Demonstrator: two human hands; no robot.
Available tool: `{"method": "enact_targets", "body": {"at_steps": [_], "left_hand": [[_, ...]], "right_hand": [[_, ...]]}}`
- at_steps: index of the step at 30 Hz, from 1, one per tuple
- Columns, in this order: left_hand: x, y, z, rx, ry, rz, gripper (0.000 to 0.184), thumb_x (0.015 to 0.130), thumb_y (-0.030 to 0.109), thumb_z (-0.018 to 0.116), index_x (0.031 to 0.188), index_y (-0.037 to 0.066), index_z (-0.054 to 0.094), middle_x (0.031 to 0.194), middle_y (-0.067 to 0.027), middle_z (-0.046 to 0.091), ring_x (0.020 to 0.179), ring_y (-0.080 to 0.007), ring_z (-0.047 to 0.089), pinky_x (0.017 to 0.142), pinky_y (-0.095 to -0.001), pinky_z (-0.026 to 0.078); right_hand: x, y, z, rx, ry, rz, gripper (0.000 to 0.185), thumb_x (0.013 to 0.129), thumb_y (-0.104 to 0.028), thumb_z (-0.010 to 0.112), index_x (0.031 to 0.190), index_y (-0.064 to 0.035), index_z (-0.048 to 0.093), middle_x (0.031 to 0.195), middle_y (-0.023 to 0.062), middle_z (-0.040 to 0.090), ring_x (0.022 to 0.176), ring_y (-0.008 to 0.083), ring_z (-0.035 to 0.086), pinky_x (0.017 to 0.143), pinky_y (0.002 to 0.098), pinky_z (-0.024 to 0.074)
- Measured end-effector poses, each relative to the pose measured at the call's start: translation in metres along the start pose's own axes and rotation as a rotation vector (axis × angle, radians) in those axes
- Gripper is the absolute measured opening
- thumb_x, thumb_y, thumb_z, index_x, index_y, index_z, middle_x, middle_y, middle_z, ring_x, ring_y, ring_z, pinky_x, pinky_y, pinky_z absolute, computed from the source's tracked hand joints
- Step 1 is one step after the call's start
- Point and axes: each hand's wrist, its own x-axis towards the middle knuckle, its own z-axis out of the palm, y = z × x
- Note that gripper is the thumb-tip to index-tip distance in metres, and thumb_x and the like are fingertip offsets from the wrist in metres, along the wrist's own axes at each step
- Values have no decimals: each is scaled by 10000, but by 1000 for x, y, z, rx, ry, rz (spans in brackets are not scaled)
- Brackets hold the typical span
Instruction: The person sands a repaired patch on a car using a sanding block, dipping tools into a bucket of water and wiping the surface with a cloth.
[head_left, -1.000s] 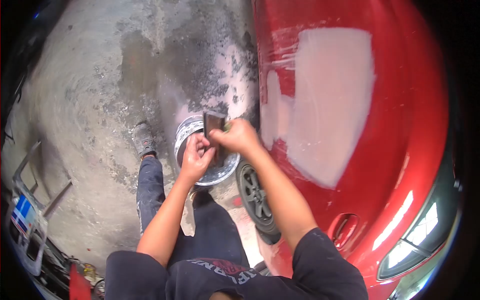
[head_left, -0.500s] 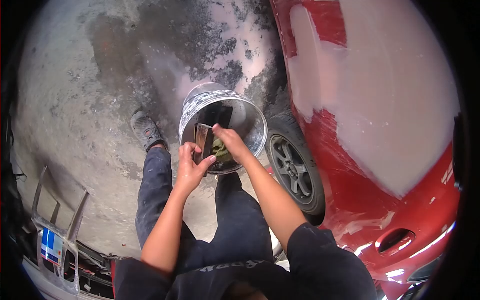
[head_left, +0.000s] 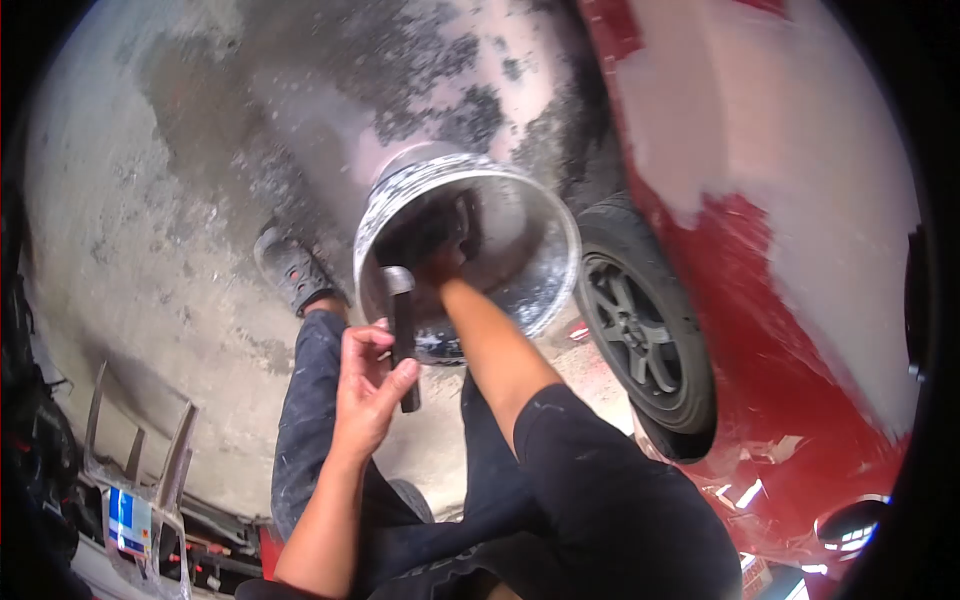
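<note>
My left hand (head_left: 368,385) pinches a dark, narrow block (head_left: 403,335) between thumb and fingers, upright at the near left rim of the bucket. My right hand (head_left: 438,262) is down inside the bucket (head_left: 545,310); its fingers are lost in the shadow there, and what they hold, if anything, cannot be made out. The bucket is grey-white with a smeared rim and stands on the concrete floor. Something dark lies in it around my right hand.
A red car body (head_left: 745,300) with large pale patches runs along the right, its wheel (head_left: 640,325) close beside the bucket. My shoe (head_left: 290,268) is left of the bucket. A frame-like part with a blue and white label (head_left: 130,520) stands at the lower left.
My right hand has gone from beside the block down into the bucket, and the green thing at it is out of sight. My left hand keeps the block. The view has moved closer over the bucket.
</note>
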Motion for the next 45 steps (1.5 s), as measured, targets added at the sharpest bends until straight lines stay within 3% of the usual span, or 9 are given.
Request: {"method": "enact_targets", "body": {"at_steps": [4,8,12,17,22,26,31,40,45], "left_hand": [[9,5,3,87,47,101,517,935,85,729,1382,107,471,1291,-51,564,1211,-172,535,1068,-334,416],[17,-13,5,-110,66,192,629,1017,117,626,1585,69,359,1374,-80,607,1254,-181,569,1098,-336,417],[12,-22,68,-311,76,117,586,1024,119,638,1571,148,429,1362,-66,555,1129,-137,605,976,-304,504],[-29,120,223,327,97,728,626,876,173,804,1452,79,577,1378,-136,575,1269,-274,524,1127,-402,397],[2,228,278,-166,-43,785,730,915,141,782,1558,107,438,1495,-160,493,1334,-262,502,1170,-397,369],[39,261,333,-203,-181,904,836,920,170,781,1627,156,333,1438,-175,527,1267,-244,547,1071,-365,453],[20,204,378,134,159,1023,792,868,279,789,1563,96,455,1386,-246,579,1259,-417,559,1101,-494,424],[109,320,352,-37,63,990,706,919,279,743,1533,43,486,1407,-239,608,1293,-380,572,1109,-435,431],[23,187,376,192,153,1020,745,902,304,759,1556,90,475,1491,-228,547,1389,-411,494,1175,-506,349]], "right_hand": [[-59,-2,-40,636,32,147,440,832,-169,733,1233,-1,670,1194,208,714,1128,354,683,960,446,533],[-165,-52,-255,1653,-444,273,399,906,1,714,1299,-8,642,1192,46,696,1106,134,649,959,302,529],[-216,-62,-359,1804,-342,374,482,941,-35,703,1398,-42,550,1222,56,661,1142,169,652,980,336,543],[-221,-74,-466,1534,-47,149,426,955,-99,746,1347,-68,584,1200,38,660,1108,132,642,919,304,554],[-248,-131,-687,603,160,-219,317,888,-77,816,1170,-26,680,1095,50,698,1003,113,656,877,292,556],[-280,-191,-831,-202,480,-693,392,746,16,847,1112,-23,712,1057,110,688,941,243,695,839,325,557],[-262,-210,-951,-934,453,-761,477,640,-120,889,1087,-99,724,1157,76,676,1223,298,601,1165,520,350],[-195,-215,-988,-1018,355,-876,553,560,-110,842,1099,-75,720,1339,106,660,1406,343,517,1288,582,169],[-195,-227,-989,-1016,399,-849,559,543,-33,813,1092,-57,713,1302,98,664,1382,320,530,1278,569,218]]}}
